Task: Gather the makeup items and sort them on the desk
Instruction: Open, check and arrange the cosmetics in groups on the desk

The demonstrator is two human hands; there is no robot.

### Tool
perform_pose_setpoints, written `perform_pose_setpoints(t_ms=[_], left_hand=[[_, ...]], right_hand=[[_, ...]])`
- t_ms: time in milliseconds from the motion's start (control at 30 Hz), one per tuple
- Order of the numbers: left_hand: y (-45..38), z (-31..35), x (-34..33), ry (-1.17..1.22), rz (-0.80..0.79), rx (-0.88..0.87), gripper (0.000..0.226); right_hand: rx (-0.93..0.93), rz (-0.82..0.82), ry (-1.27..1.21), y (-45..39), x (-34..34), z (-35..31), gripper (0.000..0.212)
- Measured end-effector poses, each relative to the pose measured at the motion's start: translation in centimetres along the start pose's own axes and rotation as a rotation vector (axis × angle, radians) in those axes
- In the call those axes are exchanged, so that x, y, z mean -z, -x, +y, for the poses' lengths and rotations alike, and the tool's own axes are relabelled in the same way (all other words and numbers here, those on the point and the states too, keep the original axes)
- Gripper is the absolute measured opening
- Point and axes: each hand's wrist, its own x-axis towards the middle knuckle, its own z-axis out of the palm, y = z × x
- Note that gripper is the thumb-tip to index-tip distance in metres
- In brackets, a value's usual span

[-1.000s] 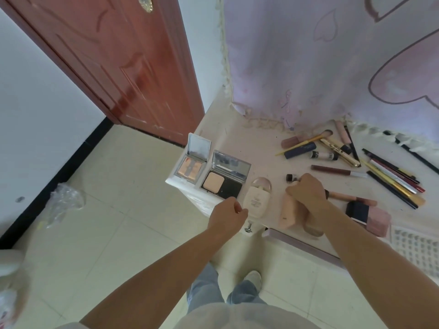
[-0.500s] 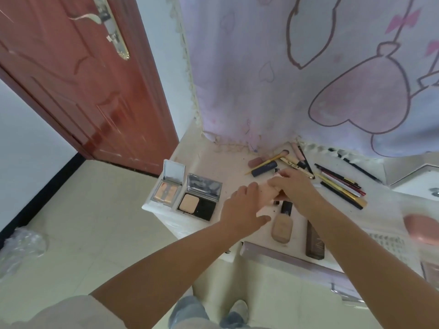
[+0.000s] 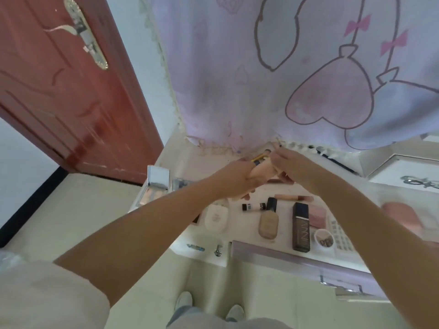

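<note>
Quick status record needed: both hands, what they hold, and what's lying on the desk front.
left hand: grips a peach tube
right hand: fingers on the same tube's far end
desk front row: white bottle, beige foundation bottle, dark foundation bottle
small items: mini black-capped tube, pink stick
left edge: open compact

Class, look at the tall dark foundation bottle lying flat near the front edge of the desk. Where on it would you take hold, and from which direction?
Grip the dark foundation bottle across its two long flat sides, about mid-body, coming straight down from above. It lies flat with its length running front to back. The beige bottle to its left looks clear of it, but the pink block and small round pot crowd its right side, so mind those fingers.
</note>
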Motion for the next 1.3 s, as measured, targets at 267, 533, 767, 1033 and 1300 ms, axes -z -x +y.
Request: perform_pose_setpoints(t_ms=[267,533,767,1033,1300], left_hand=[[-0.5,-2.4,1.8,0.485,-0.146,0.167,0.017],[-0.2,-4.1,1.6,0.653,-0.216,0.253,0.015],[0.5,-5.4,0.7,0.912,-0.255,0.325,0.013],[0.5,-6.3,-0.4,0.930,-0.234,0.395,0.016],[1.6,-9.0,-5.7,0.834,-0.238,0.548,0.017]], right_hand=[[0.097,-0.145,-0.391,-0.4,0.4,0.3,0.020],[0.194,-0.019,-0.286,-1.2,-0.5,2.2,0.041],[0.192,-0.050,-0.366,-1.1,-1.9,3.3,0.043],[0.076,-0.120,-0.480,-1.9,-2.1,4.0,0.026],[-0.060,-0.259,-0.214,-3.5,-5.5,8.0,0.033]])
